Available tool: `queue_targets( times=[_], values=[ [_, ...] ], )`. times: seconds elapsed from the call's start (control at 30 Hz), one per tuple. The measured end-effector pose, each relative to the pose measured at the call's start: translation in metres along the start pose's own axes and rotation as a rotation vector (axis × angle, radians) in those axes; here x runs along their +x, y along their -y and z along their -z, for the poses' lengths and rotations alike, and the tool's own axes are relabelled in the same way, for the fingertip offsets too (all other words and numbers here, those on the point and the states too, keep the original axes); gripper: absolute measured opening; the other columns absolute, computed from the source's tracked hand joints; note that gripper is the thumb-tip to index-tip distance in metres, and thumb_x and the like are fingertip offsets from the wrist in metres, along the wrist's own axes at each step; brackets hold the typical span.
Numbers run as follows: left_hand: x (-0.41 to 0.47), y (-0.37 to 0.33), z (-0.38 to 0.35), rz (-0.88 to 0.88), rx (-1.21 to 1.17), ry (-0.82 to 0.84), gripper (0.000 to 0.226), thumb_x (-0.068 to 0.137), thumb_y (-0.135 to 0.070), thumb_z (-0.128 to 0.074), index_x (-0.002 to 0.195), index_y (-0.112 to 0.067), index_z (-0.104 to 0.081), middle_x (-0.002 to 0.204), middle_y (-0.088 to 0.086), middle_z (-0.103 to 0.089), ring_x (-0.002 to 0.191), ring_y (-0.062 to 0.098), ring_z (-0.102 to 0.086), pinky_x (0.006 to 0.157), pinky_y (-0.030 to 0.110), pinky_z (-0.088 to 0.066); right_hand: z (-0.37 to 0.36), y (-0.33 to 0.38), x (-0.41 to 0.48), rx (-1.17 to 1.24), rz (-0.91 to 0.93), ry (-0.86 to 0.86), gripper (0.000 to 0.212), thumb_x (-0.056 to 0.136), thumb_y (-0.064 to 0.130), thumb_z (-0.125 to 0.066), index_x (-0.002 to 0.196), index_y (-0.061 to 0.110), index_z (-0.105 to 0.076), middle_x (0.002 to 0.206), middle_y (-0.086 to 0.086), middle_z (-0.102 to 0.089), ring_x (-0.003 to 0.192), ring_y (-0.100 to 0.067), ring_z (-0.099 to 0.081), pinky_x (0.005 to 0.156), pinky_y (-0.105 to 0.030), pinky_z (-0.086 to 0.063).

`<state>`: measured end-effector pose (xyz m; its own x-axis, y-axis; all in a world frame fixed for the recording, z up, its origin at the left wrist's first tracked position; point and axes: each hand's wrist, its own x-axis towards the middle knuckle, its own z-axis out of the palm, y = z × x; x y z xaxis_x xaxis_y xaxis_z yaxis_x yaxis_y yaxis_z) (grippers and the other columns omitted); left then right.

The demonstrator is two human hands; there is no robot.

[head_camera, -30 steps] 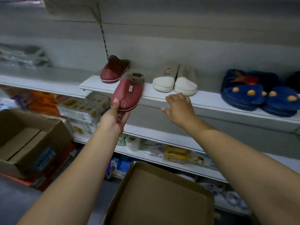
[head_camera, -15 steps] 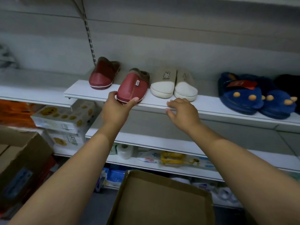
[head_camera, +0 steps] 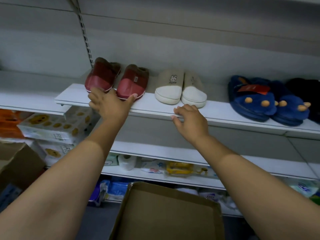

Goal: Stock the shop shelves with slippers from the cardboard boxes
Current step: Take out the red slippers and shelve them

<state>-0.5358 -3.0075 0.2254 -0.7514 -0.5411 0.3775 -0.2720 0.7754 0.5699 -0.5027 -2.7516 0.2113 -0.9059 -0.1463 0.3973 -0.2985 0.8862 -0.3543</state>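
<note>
Two red slippers stand side by side on the white shelf (head_camera: pixel 216 111), the left one (head_camera: pixel 102 75) and the right one (head_camera: pixel 133 82), toes toward me. My left hand (head_camera: pixel 110 104) lies spread against their toes, thumb touching the right slipper's front, fingers at the left one's. A beige and white pair (head_camera: pixel 180 89) with a rabbit print sits to the right. My right hand (head_camera: pixel 188 118) rests on the shelf's front edge below that pair, fingers bent over the lip. An open cardboard box (head_camera: pixel 169 212) is below me.
Blue plush slippers (head_camera: pixel 252 99) with orange claws and a dark pair (head_camera: pixel 308 94) fill the shelf's right end. Lower shelves hold tissue packs (head_camera: pixel 52 125) and wrapped goods. Another cardboard box (head_camera: pixel 19 163) stands at the left. A slotted upright (head_camera: pixel 84 32) runs up the back wall.
My left hand set the second red slipper on the shelf beside the first, pushed it back and let go, now spread at both toes. My right hand stayed on the shelf edge.
</note>
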Motion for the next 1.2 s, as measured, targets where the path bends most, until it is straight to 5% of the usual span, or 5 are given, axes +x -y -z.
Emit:
queue_targets(
  times=[0.27, 0.47, 1.2],
  values=[
    [0.026, -0.003, -0.009, -0.011, 0.070, -0.020, 0.073, 0.074, -0.074, -0.067, 0.110, -0.011, -0.069, 0.166, 0.020, -0.004, 0.151, 0.044, -0.005, 0.120, 0.059, -0.010, -0.004, -0.001, 0.000, 0.010, 0.017, -0.022, 0.030, 0.098, 0.038, -0.062, 0.123, 0.022, -0.070, 0.122, 0.003, -0.066, 0.117, -0.021, -0.053, 0.082, -0.037, -0.053],
    [0.029, 0.007, -0.014, -0.016, 0.071, -0.006, 0.082, 0.081, -0.074, -0.061, 0.125, -0.004, -0.063, 0.162, 0.020, -0.022, 0.149, 0.045, -0.015, 0.117, 0.060, -0.019, -0.001, 0.001, -0.002, 0.013, 0.009, -0.015, 0.028, 0.098, 0.037, -0.062, 0.120, 0.021, -0.071, 0.119, 0.003, -0.066, 0.116, -0.021, -0.053, 0.081, -0.039, -0.053],
    [0.017, 0.016, -0.015, -0.065, 0.012, -0.073, 0.081, 0.085, -0.065, -0.063, 0.127, 0.004, -0.059, 0.160, 0.026, -0.029, 0.149, 0.044, -0.022, 0.121, 0.057, -0.018, 0.014, 0.003, 0.003, 0.051, -0.032, 0.175, 0.043, 0.099, 0.040, -0.060, 0.138, 0.023, -0.061, 0.142, 0.003, -0.055, 0.135, -0.018, -0.043, 0.107, -0.037, -0.042]
  ],
)
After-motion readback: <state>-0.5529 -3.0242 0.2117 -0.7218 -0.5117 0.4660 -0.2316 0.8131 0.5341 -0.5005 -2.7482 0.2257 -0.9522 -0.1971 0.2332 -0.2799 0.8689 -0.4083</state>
